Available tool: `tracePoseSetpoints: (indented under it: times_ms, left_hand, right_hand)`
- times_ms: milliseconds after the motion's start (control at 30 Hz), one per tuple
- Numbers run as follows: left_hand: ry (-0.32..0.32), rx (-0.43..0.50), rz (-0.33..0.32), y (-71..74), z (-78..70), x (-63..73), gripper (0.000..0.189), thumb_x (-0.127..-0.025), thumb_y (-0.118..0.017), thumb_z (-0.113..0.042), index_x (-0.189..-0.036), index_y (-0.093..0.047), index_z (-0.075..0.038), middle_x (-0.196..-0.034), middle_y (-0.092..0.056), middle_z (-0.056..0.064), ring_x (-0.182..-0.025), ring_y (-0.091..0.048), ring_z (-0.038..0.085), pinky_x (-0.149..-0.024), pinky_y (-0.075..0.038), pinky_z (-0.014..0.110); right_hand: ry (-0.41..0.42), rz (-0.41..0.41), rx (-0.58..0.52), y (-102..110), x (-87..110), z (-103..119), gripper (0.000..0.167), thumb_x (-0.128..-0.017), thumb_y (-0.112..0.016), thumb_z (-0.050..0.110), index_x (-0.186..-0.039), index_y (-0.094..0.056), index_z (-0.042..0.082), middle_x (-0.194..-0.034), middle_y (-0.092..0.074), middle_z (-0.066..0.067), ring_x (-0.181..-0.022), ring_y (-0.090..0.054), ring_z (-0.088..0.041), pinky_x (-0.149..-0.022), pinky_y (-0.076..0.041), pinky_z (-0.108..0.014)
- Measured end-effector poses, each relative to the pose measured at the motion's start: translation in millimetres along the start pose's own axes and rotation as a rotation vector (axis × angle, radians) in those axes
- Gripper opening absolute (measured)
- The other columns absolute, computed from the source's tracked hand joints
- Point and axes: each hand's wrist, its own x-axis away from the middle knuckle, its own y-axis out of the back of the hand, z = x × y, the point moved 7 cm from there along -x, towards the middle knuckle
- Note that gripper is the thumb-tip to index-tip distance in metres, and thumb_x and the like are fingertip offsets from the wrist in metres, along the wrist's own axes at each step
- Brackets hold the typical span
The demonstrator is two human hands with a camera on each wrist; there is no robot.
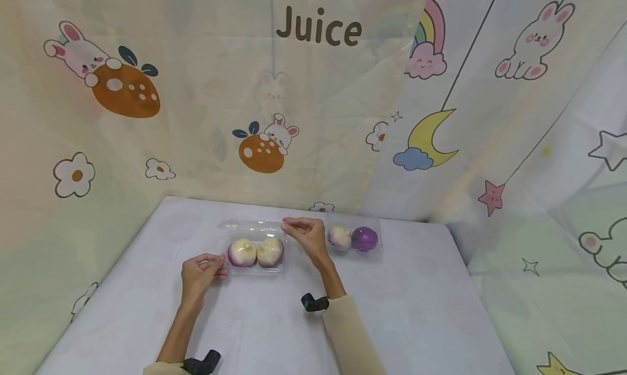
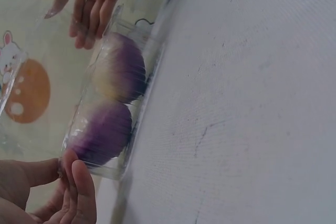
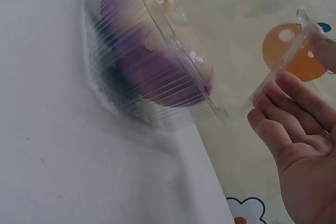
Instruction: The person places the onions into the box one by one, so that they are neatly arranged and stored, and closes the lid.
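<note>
A clear plastic clamshell box [image 1: 256, 271] lies on the table with its lid [image 1: 251, 226] raised at the back. Inside sit two round purple-and-cream vegetables, onion- or turnip-like, the left one [image 1: 242, 253] beside the right one [image 1: 270, 252]. My left hand [image 1: 200, 274] pinches the box's left rim between thumb and fingers, as the left wrist view shows close up. At the lid's right end, my right hand [image 1: 309, 238] holds the lid's edge [image 3: 283, 61] between thumb and fingertips.
Behind my right wrist stands a second clear box [image 1: 370, 221], holding a cream vegetable [image 1: 339, 238] and a purple one [image 1: 364, 239]. The white table [image 1: 416, 299] ends at a printed curtain [image 1: 206, 146] at the back and sides.
</note>
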Motion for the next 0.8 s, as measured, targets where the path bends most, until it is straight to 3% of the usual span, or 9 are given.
tracePoseSetpoints:
  times_ms: [100, 300, 500, 600, 700, 800]
  left_hand:
    - [0.029, 0.032, 0.005, 0.9, 1.5, 0.2, 0.025, -0.105, -0.073, -0.009, -0.111, -0.071, 0.015, -0.071, -0.079, 0.0, -0.061, -0.075, 0.007, -0.065, -0.07, 0.023]
    - [0.063, 0.061, 0.022, 2.4, 5.8, 0.6, 0.031, -0.109, -0.069, -0.017, -0.112, -0.07, 0.013, -0.072, -0.079, -0.003, -0.064, -0.077, 0.007, -0.068, -0.07, 0.024]
    - [0.082, 0.063, 0.059, 2.8, 5.8, 3.1, 0.059, -0.117, -0.049, -0.042, -0.123, -0.067, 0.014, -0.078, -0.079, -0.008, -0.071, -0.078, 0.006, -0.074, -0.071, 0.024]
    - [0.088, 0.091, 0.078, 3.0, 5.0, 3.7, 0.066, -0.116, -0.047, -0.049, -0.122, -0.068, 0.013, -0.081, -0.08, -0.007, -0.074, -0.079, 0.009, -0.076, -0.072, 0.026]
    - [0.097, 0.118, 0.094, 3.3, 4.4, 3.7, 0.058, -0.115, -0.053, -0.046, -0.118, -0.07, 0.009, -0.081, -0.079, -0.005, -0.074, -0.08, 0.011, -0.075, -0.072, 0.028]
    - [0.097, 0.135, 0.107, 2.9, 3.1, 3.5, 0.039, -0.114, -0.06, -0.031, -0.116, -0.07, 0.007, -0.081, -0.079, -0.004, -0.074, -0.08, 0.011, -0.074, -0.072, 0.028]
  right_hand:
    - [0.004, 0.064, 0.031, -2.0, 2.8, 1.9, 0.031, -0.093, -0.087, 0.008, -0.117, -0.079, -0.009, -0.128, -0.078, -0.026, -0.121, -0.077, -0.037, -0.105, -0.066, -0.034]
    - [0.05, 0.136, 0.102, -5.2, 7.3, 4.6, 0.039, -0.09, -0.09, 0.008, -0.12, -0.076, -0.013, -0.133, -0.074, -0.029, -0.129, -0.073, -0.039, -0.115, -0.058, -0.046]
    - [0.045, 0.176, 0.166, -6.4, 13.3, 6.9, 0.048, -0.085, -0.094, 0.009, -0.126, -0.076, -0.009, -0.14, -0.074, -0.02, -0.137, -0.069, -0.035, -0.118, -0.056, -0.045]
    - [0.035, 0.185, 0.194, -6.5, 15.7, 6.3, 0.051, -0.083, -0.095, 0.006, -0.128, -0.076, -0.007, -0.141, -0.075, -0.016, -0.139, -0.068, -0.033, -0.119, -0.055, -0.043]
    - [0.021, 0.197, 0.206, -7.0, 17.9, 5.0, 0.055, -0.08, -0.096, 0.002, -0.129, -0.075, -0.007, -0.142, -0.074, -0.016, -0.141, -0.066, -0.033, -0.12, -0.055, -0.041]
    - [0.014, 0.204, 0.211, -7.2, 19.1, 3.9, 0.059, -0.077, -0.097, 0.0, -0.131, -0.075, -0.007, -0.143, -0.074, -0.014, -0.142, -0.066, -0.032, -0.12, -0.054, -0.04]
